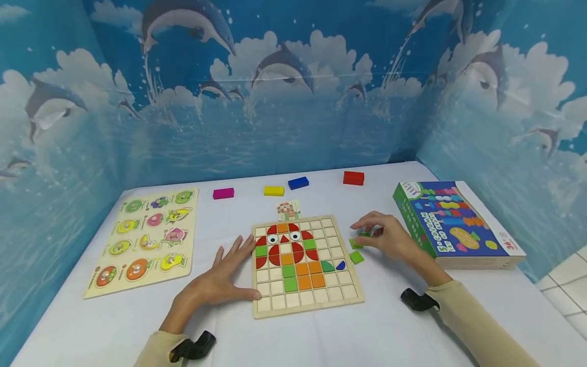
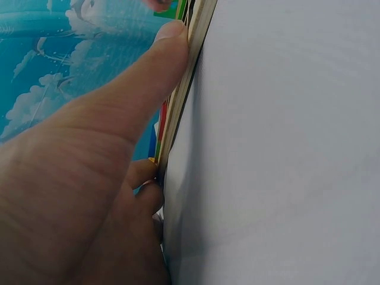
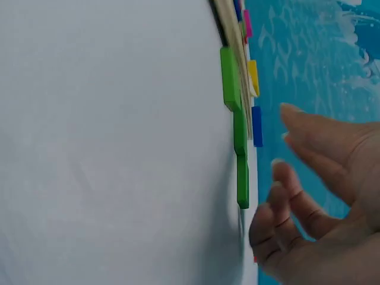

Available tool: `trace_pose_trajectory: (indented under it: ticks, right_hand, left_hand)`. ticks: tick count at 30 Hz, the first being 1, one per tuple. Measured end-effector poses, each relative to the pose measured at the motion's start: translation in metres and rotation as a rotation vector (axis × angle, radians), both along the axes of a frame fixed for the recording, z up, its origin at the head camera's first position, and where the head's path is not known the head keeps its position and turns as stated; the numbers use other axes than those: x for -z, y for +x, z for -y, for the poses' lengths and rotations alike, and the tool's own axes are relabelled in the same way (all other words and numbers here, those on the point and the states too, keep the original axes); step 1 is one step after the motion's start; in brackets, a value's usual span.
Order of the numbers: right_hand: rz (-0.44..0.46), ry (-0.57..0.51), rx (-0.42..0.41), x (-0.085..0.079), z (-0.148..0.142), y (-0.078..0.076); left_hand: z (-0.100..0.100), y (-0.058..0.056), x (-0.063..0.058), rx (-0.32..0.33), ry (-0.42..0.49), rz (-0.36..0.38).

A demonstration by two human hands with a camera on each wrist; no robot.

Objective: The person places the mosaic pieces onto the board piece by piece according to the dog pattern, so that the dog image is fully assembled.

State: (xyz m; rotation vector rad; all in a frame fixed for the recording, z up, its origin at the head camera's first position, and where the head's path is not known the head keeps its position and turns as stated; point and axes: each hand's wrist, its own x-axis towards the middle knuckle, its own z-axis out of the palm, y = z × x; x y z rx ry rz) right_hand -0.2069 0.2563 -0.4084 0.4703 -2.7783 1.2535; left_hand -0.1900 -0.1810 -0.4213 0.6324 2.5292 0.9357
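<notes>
A square wooden grid board (image 1: pixel 299 307) lies on the white table, with red, orange and green tiles set in its cells. My left hand (image 1: pixel 219 282) rests along its left side, fingers spread and straight, thumb at the lower left corner. In the left wrist view the thumb (image 2: pixel 139 74) lies against the board's edge (image 2: pixel 189 74). To the board's right, my right hand (image 1: pixel 384 237) hovers above several loose green square tiles (image 1: pixel 356 257). Its thumb and fingers stand apart with nothing between them in the right wrist view. A green and a blue curved piece (image 1: pixel 340 265) lie on the grid.
A pattern card (image 1: pixel 289 210) lies behind the board. Magenta (image 1: pixel 223 193), yellow (image 1: pixel 273 191), blue (image 1: pixel 298 183) and red (image 1: pixel 353 178) blocks line the back. A fruit puzzle board (image 1: pixel 142 239) lies at left; a game box (image 1: pixel 458 224) stands at right.
</notes>
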Motion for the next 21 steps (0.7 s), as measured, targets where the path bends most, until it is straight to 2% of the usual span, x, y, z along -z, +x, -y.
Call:
trace_pose_trajectory:
  ticks: [6,13,21]
  right_hand:
    - [0.049,0.061,-0.008,0.001,-0.01,-0.008]
    - [0.085,0.125,0.063,0.0,-0.014,-0.011]
    - [0.122,0.137,0.092,0.0,-0.014,-0.01]
  left_hand:
    - [0.0,-0.001,0.0,0.005,0.0,-0.008]
    - [0.0,-0.003,-0.002,0.001,-0.013,-0.005]
    - [0.0,-0.003,-0.001,0.004,-0.017,0.006]
